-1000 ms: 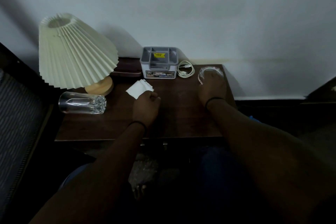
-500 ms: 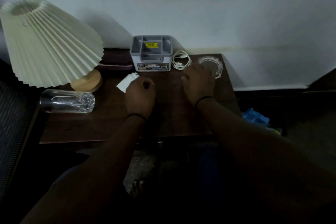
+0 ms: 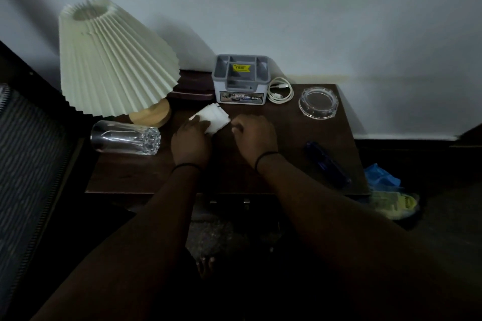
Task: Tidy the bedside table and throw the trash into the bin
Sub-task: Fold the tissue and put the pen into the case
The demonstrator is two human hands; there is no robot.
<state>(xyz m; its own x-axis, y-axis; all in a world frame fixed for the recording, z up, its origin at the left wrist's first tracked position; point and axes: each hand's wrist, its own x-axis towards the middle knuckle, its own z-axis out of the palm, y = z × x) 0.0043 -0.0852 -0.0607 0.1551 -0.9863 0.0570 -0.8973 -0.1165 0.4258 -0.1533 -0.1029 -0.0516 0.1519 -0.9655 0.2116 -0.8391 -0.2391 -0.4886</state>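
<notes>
Right hand (image 3: 254, 138) left ashtray (image 3: 318, 102); table (image 3: 287, 172) front bare.

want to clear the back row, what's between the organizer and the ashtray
In the head view, a coiled white cable lies between the grey organizer and the glass ashtray, close beside the organizer.

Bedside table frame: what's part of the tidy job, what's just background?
Job:
tissue, under left hand
right hand
tipped glass
cable
ashtray
blue pen
organiser
table

Background:
lamp
wall
bags on floor
</notes>
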